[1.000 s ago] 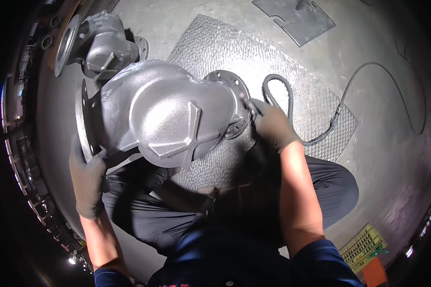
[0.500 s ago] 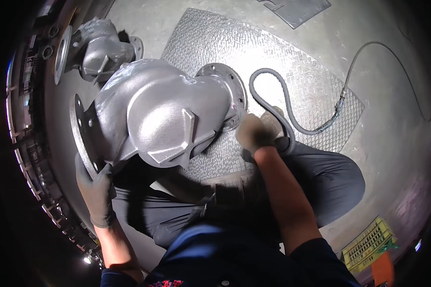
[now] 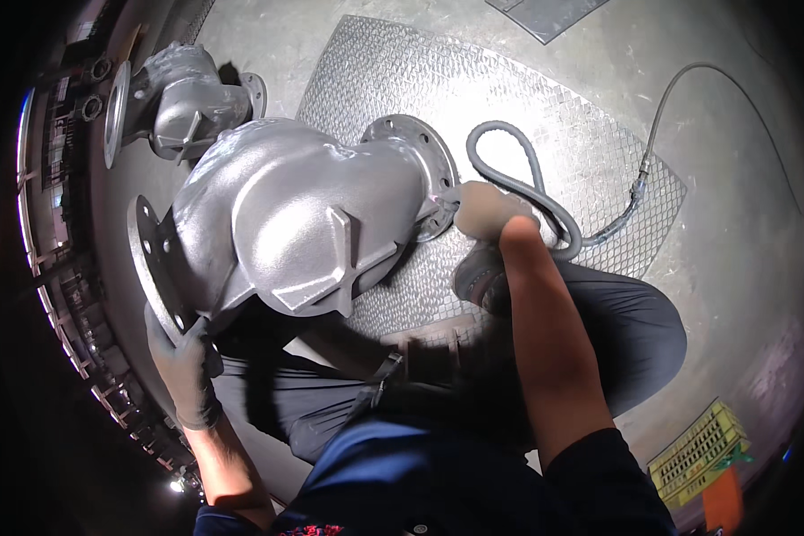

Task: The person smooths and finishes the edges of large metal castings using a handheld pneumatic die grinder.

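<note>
Grey metal casting (image 3: pixel 290 219), large, lies between both hands, partly overlapping patterned metal sheet (image 3: pixel 366 71) in view; what supports it n/v. Step in hand, by judgement: close work at right-end ring (image 3: pixel 443 163), w/ casting braced at opp. end. L. hand (image 3: pixel 185 371), gloved, grasps lower rim of left-end ring (image 3: pixel 155 268), thumb over its face. R. hand (image 3: pixel 491 213), gloved, is curled just beside lower part of right-end ring; grip is hidden, so can't tell what, if anything, it holds. Thick hose (image 3: pixel 535 163) loops just beyond R. hand; any link n/v. Next move, est., calls for steady L. hold, fine R. control, hose slack clear of both. Smaller similar casting (image 3: pixel 192 112) sits beyond, upper left, apart from both hands.
</note>
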Demonstrator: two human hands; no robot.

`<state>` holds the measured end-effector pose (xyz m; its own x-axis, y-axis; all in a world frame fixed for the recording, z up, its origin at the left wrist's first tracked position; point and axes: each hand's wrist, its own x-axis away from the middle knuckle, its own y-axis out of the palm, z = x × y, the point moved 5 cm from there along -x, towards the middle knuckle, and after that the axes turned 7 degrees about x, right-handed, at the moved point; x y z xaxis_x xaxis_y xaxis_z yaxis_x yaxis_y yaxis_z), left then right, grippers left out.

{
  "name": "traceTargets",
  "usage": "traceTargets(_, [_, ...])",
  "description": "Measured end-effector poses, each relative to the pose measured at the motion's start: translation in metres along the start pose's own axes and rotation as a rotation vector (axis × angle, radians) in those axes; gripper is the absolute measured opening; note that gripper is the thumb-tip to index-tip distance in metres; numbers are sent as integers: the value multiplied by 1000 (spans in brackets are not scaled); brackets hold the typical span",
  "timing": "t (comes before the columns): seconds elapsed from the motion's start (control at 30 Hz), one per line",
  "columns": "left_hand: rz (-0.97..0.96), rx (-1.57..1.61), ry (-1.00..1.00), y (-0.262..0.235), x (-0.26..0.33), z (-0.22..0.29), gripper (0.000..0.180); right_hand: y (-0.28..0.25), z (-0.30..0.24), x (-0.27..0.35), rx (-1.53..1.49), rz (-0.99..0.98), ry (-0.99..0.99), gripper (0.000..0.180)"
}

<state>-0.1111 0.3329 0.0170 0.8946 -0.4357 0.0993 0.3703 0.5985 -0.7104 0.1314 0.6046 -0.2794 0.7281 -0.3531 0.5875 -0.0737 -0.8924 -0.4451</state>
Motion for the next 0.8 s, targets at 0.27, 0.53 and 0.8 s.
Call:
traceTargets(0.27, [-25,33,-29,-17,-8,-21,57,9,7,-17,106,-201,31,60])
traceTargets(0.53, [-7,-15,-18,-33,-13,-43,60,10,4,-16,106,-182,55,56])
traceTargets(0.8, [-27,71,-85,-30,-12,-49,60,12,16,-24,63,-180,-10,60])
